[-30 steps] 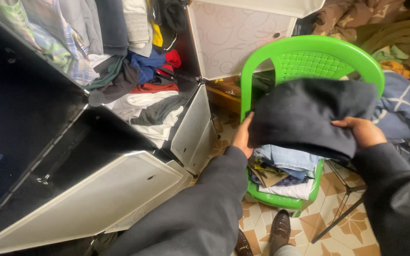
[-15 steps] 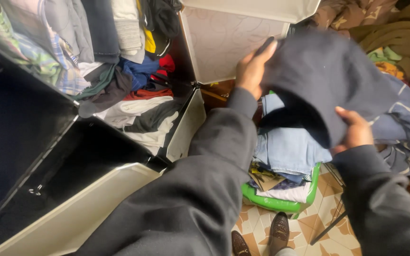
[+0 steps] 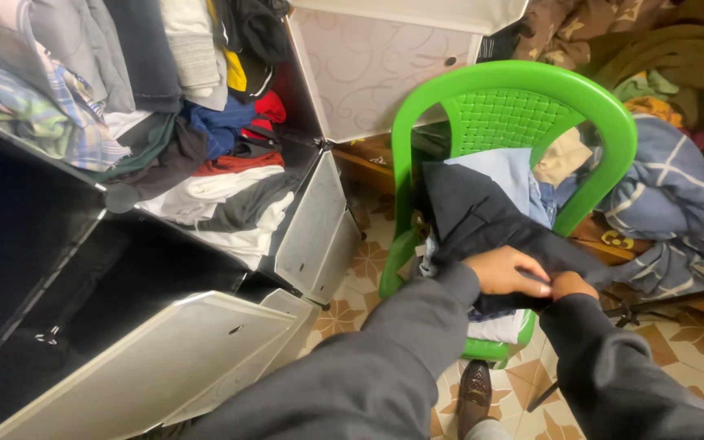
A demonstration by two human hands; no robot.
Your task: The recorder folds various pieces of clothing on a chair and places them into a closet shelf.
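My left hand (image 3: 505, 270) and right hand (image 3: 572, 284) both pinch the dark garment (image 3: 482, 220) on the green chair (image 3: 515, 90), close together at its front

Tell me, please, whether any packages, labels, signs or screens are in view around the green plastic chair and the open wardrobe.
None that can be seen: only clothes, the green plastic chair, the open plastic wardrobe and both hands on a dark folded garment.
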